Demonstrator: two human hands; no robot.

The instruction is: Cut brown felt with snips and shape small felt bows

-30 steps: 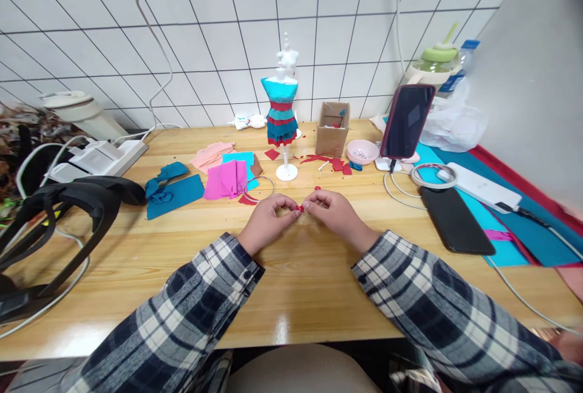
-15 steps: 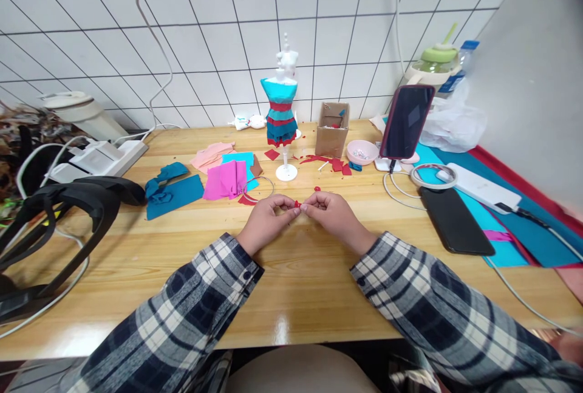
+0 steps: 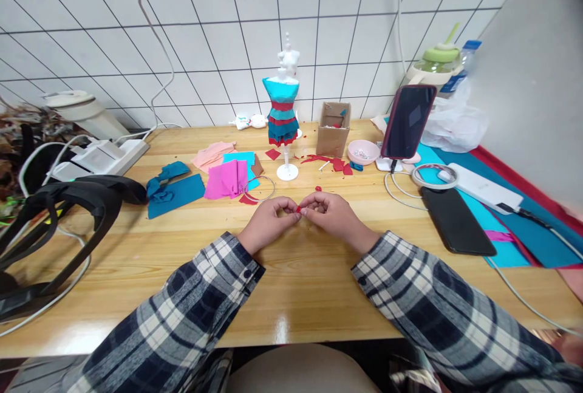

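Note:
Between my fingertips is a small red scrap of crepe paper [image 3: 299, 209], mostly covered. My left hand [image 3: 272, 221] pinches it from the left, and my right hand [image 3: 331, 218] pinches it from the right, the two hands nearly touching. Just beyond my right fingers lies a little red twisted piece [image 3: 318, 188]. Behind my hands stands a miniature white dress form [image 3: 287, 65] on a round base, wearing a layered turquoise, red and teal paper dress [image 3: 283, 112]. Pink-magenta paper [image 3: 226, 180] lies left of it, partly under a thin ring [image 3: 274, 184].
A small cardboard box [image 3: 333, 138], a pink bowl [image 3: 363, 152] of shiny bits and red scraps [image 3: 337, 164] sit at the back. On the right are an upright phone [image 3: 409, 121], a black phone [image 3: 456, 221] and cables. A black headset [image 3: 86, 217] and power strip [image 3: 121, 159] are left.
Both hands have shifted very slightly toward me, still pinching the red scrap together. The things on the table stay where they were.

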